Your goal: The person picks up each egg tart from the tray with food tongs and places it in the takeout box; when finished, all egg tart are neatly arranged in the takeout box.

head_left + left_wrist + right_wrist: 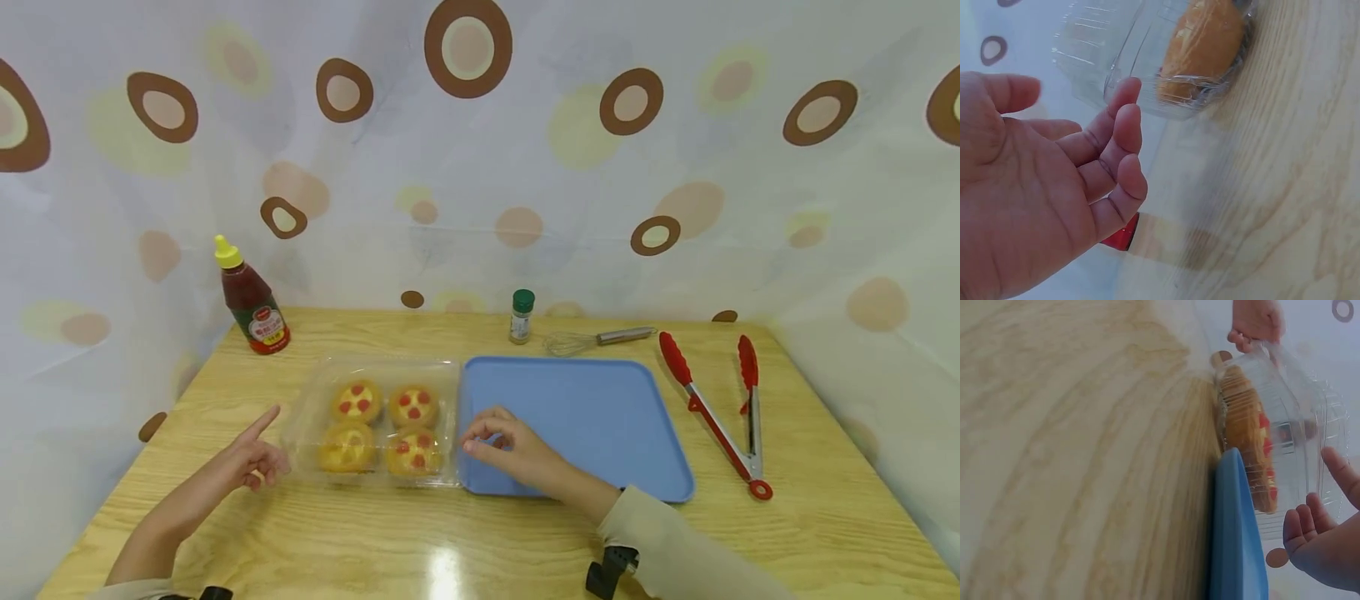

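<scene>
A clear plastic clamshell box [311, 408] sits on the table left of centre, its domed cover over several small round pizza buns [414, 406]. Red pieces top most of them; the front left bun [347, 447] shows only yellow. My left hand [243, 467] is at the box's left side, index finger extended and the others loosely bent, holding nothing. Whether its fingertips [1127, 128] touch the plastic I cannot tell. By the box's right side, over the left part of a blue tray [570, 425], hovers my right hand [521, 450], fingers loosely bent with nothing in them.
A red sauce bottle [255, 308] with a yellow cap stands at the back left. Behind the tray are a green-capped spice shaker [521, 317] and a whisk [600, 339]. Red-tipped tongs [712, 417] lie spread to the tray's right. A patterned sheet [450, 167] hangs behind the table.
</scene>
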Motion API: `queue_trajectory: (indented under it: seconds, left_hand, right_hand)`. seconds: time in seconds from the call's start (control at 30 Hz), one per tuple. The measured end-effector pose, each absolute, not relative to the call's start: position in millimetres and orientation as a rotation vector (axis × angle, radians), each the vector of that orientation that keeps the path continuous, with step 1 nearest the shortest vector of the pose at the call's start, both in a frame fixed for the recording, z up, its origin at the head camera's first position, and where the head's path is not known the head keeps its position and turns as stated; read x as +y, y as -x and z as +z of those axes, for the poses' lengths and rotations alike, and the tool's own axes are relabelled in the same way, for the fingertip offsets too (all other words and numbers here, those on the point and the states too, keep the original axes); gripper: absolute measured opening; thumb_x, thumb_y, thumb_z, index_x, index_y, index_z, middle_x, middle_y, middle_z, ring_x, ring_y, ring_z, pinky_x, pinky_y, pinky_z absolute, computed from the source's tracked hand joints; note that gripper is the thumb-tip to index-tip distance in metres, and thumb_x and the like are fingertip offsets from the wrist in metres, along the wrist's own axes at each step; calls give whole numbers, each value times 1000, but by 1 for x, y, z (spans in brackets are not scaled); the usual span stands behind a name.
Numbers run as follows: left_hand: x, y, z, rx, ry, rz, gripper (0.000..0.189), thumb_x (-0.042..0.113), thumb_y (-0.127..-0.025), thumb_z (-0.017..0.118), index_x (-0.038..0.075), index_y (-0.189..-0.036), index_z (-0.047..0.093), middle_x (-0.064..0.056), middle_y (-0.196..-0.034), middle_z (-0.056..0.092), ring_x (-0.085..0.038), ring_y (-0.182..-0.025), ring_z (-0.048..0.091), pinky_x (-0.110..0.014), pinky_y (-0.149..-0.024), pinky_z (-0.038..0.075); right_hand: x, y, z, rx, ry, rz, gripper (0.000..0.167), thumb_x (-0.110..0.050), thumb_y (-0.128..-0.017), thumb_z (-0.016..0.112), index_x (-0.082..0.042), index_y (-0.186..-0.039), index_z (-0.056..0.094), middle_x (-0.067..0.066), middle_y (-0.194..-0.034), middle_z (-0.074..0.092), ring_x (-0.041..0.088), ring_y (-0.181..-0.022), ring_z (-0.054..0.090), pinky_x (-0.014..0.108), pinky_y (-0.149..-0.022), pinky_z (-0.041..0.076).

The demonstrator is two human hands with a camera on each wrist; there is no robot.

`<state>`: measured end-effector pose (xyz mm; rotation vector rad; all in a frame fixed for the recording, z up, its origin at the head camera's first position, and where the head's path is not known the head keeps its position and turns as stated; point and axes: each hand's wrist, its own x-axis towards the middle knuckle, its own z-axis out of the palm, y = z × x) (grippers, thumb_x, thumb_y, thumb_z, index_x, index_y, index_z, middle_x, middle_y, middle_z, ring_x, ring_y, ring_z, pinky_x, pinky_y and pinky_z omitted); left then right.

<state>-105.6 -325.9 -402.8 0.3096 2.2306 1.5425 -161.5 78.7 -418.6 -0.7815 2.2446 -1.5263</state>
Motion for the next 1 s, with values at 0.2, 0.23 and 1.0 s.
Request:
queue_trajectory:
  seconds: [0.2, 0.23, 1.0]
  left_hand:
    - [-324, 105, -411, 2281, -327, 1596, 64, 20, -105, 33, 1, -150, -9, -14, -97, 54, -19, -82, 52, -31, -69, 45]
    - [-324, 106, -413, 2279, -348, 1607, 65, 19, -104, 34, 0, -149, -9, -12, -96, 55, -18, -82, 53, -31, -69, 45]
    - [-306, 126, -421, 2289, -303, 1705, 66, 16, -103, 39, 0, -150, -4, 1, -78, 52, -14, -70, 48, -29, -65, 45]
  right_hand:
    - [77, 155, -423, 2269, 768, -1553, 23, -26, -93, 62, -10, -109, 65, 9, -117, 47, 26, -99, 43, 34, -80, 42]
    - [76, 154, -424, 2270, 760, -1560, 23, -25, -92, 62, -9, -109, 64, 10, -116, 48, 25, -98, 45, 34, -80, 42]
    - [53, 162, -435, 1941, 490, -1869, 38, -6, -91, 60, 1, -121, 38, 6, -77, 61, 14, -66, 57, 25, -61, 48]
